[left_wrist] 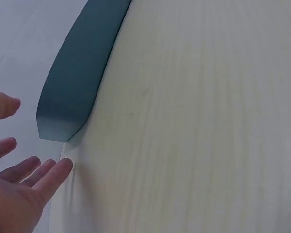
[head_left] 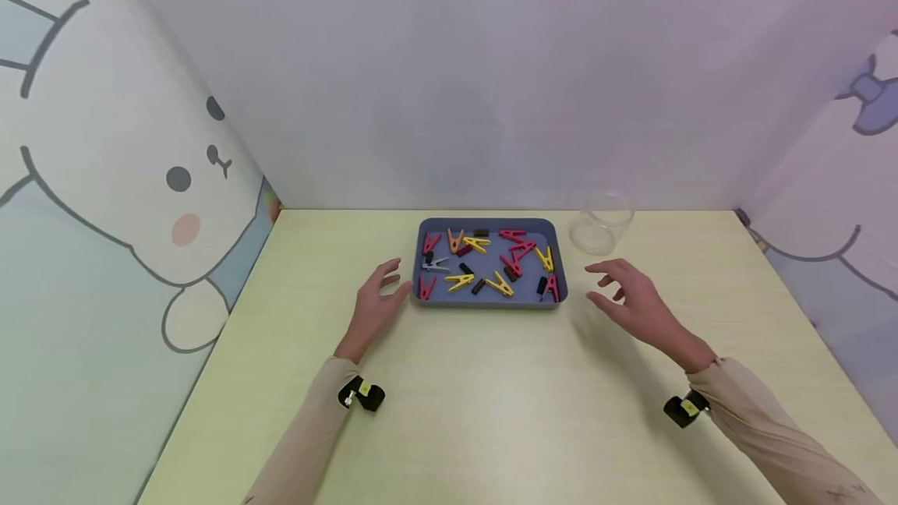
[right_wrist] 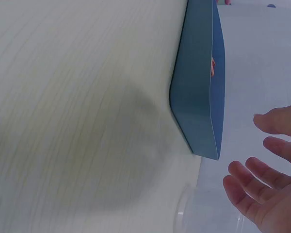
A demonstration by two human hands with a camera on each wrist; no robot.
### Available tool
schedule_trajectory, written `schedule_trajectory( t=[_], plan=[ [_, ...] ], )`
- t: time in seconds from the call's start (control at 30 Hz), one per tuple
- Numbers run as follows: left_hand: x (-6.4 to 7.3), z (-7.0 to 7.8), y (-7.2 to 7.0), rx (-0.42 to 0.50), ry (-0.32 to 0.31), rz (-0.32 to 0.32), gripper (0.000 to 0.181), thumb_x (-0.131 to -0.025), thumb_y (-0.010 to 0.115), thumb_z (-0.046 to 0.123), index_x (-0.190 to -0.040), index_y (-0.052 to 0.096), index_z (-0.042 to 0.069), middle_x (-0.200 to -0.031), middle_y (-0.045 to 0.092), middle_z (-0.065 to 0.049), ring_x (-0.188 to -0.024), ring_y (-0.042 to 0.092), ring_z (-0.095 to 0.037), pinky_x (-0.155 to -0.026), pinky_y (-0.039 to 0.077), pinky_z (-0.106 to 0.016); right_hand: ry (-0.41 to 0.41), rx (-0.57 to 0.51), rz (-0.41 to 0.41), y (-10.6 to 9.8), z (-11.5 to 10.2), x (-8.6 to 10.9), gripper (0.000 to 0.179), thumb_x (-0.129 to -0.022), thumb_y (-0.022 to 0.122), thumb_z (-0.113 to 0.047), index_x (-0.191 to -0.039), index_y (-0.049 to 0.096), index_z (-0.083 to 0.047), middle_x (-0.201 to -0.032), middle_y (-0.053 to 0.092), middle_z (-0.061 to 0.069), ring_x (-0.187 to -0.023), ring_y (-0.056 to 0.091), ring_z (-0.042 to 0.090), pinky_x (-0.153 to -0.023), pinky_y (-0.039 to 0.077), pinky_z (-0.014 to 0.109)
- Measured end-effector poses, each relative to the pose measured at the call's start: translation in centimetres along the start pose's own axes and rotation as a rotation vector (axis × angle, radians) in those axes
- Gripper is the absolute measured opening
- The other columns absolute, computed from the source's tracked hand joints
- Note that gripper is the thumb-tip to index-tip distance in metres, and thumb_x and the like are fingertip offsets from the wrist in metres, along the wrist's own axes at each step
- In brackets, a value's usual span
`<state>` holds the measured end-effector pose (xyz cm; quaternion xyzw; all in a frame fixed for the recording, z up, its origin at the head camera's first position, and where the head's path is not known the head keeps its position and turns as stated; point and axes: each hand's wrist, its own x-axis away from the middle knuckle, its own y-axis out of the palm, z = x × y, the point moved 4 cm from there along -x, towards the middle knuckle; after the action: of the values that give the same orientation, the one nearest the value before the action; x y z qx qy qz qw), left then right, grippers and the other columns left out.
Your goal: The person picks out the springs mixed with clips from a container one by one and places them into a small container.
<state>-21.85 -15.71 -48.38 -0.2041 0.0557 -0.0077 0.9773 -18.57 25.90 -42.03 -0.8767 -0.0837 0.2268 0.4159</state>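
Observation:
A grey-blue shallow tray (head_left: 489, 305) sits on the table, holding several spring clips, among them a yellow clip (head_left: 500, 284), a red clip (head_left: 426, 289), an orange clip (head_left: 454, 241) and a grey clip (head_left: 436, 265). Small dark pieces, such as a brown block (head_left: 479, 287) and a black block (head_left: 542, 285), lie among them. Just left of the tray, my left hand (head_left: 373, 309) has loosely bent fingers and holds nothing; the left wrist view shows its fingertips near the tray wall (left_wrist: 82, 73). My right hand (head_left: 637, 304) hovers right of the tray, fingers spread and holding nothing.
Behind my right hand, a clear plastic cup (head_left: 605, 228) stands near the back edge of the pale wooden table (head_left: 491, 396). A plain back wall (head_left: 484, 100) and patterned side walls (head_left: 126, 256) enclose the table.

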Motion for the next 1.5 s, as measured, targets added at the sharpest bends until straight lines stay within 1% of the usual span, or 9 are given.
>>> schedule_trajectory(
  t=[0.27,0.5,0.7,0.87,1.1,1.17,1.33,1.4,1.5],
  plan=[
    [-0.9,0.3,1.3,0.017,0.036,-0.016,0.056,-0.088,0.068,0.027,-0.139,0.047,0.012,-0.137,0.048,-0.012,-0.117,0.054,-0.028,-0.087,0.049,-0.043,-0.006,-0.028,-0.003,0.5,0.1,-1.0,0.037,-0.081,0.074,-0.005,-0.115,0.061,-0.005,-0.111,0.058,0.012,-0.085,0.061,0.027,-0.06,0.052,0.035],
    [-1.3,0.4,2.1,-0.03,0.021,-0.011,0.052,-0.09,0.066,0.022,-0.139,0.048,0.013,-0.137,0.048,-0.007,-0.114,0.055,-0.026,-0.087,0.049,-0.042,0.001,-0.057,0.005,1.1,0.3,-1.7,0.034,-0.08,0.074,-0.003,-0.112,0.063,-0.001,-0.108,0.059,0.015,-0.082,0.062,0.025,-0.059,0.05,0.026],
    [-1.3,0.3,2.2,-0.061,-0.006,-0.006,0.044,-0.093,0.06,0.013,-0.137,0.051,0.011,-0.135,0.051,-0.007,-0.112,0.056,-0.025,-0.088,0.048,-0.041,-0.015,-0.06,-0.014,1.7,0.0,-2.5,0.033,-0.079,0.074,-0.002,-0.11,0.064,0.001,-0.106,0.059,0.017,-0.081,0.062,0.026,-0.058,0.05,0.027],
    [-1.4,0.4,2.2,-0.04,-0.014,-0.014,0.043,-0.093,0.06,0.011,-0.136,0.052,0.009,-0.133,0.053,-0.01,-0.111,0.056,-0.027,-0.091,0.046,-0.042,-0.021,-0.056,-0.039,2.2,-0.1,-3.1,0.031,-0.08,0.073,-0.003,-0.11,0.065,0.001,-0.106,0.059,0.016,-0.082,0.061,0.025,-0.059,0.051,0.03],
    [-1.8,-0.4,2.1,0.029,-0.045,-0.061,0.046,-0.093,0.062,0.015,-0.137,0.052,0.011,-0.134,0.054,-0.01,-0.111,0.057,-0.026,-0.094,0.044,-0.04,-0.036,-0.08,-0.045,2.8,-0.1,-3.8,0.031,-0.079,0.074,-0.002,-0.108,0.066,0.002,-0.104,0.06,0.018,-0.081,0.062,0.026,-0.059,0.051,0.031],
    [-1.5,0.7,1.9,0.048,-0.059,-0.089,0.046,-0.093,0.061,0.013,-0.138,0.05,0.007,-0.135,0.052,-0.014,-0.113,0.056,-0.029,-0.094,0.044,-0.042,-0.03,-0.092,-0.056,3.1,0.0,-4.0,0.031,-0.079,0.074,-0.001,-0.108,0.066,0.002,-0.104,0.061,0.018,-0.082,0.062,0.027,-0.06,0.051,0.032],
    [-1.4,0.4,1.9,0.073,-0.071,-0.087,0.046,-0.093,0.062,0.015,-0.138,0.051,0.009,-0.132,0.054,-0.015,-0.114,0.056,-0.028,-0.093,0.045,-0.042,-0.007,-0.095,-0.087,3.6,0.0,-4.5,0.031,-0.078,0.074,0.0,-0.108,0.065,0.003,-0.104,0.06,0.019,-0.083,0.062,0.029,-0.061,0.052,0.035],
    [-1.6,-0.8,2.1,0.068,-0.06,-0.066,0.046,-0.093,0.063,0.019,-0.137,0.053,0.013,-0.13,0.057,-0.012,-0.111,0.058,-0.025,-0.092,0.046,-0.04,0.0,-0.093,-0.099,3.7,-0.2,-4.7,0.032,-0.078,0.074,0.0,-0.108,0.065,0.004,-0.103,0.06,0.019,-0.083,0.062,0.03,-0.062,0.052,0.035],
    [-1.6,-0.8,2.1,0.055,-0.064,-0.056,0.045,-0.093,0.063,0.019,-0.136,0.053,0.014,-0.127,0.059,-0.01,-0.109,0.059,-0.022,-0.091,0.046,-0.038,-0.001,-0.085,-0.121,3.8,-0.5,-5.0,0.031,-0.077,0.075,-0.001,-0.106,0.066,0.004,-0.101,0.061,0.018,-0.082,0.061,0.03,-0.061,0.051,0.033]
  ],
)
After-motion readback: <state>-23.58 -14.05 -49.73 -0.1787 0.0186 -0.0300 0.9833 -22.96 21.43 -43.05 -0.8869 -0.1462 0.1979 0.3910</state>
